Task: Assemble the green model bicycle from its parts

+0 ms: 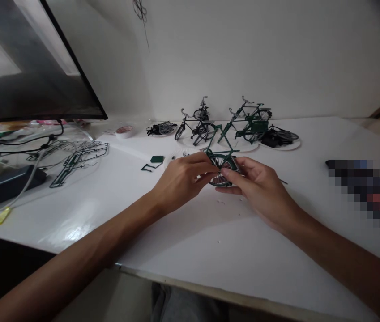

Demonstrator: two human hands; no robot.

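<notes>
Both my hands meet over the middle of the white table [190,232]. Between them is a small green model bicycle [221,154], its frame sticking up and back, one wheel low between my fingers. My left hand [183,179] pinches the wheel area from the left with fingers curled. From the right, my right hand [253,183] cups the wheel, thumb and fingers closed on it.
Finished model bicycles, black [193,127] and green [252,120], stand at the back on paper plates. A roll of tape [124,131], plastic part frames [75,161], a green loose part [157,159] and cables lie left. A monitor [32,62] stands at far left, a blurred object [367,188] at right.
</notes>
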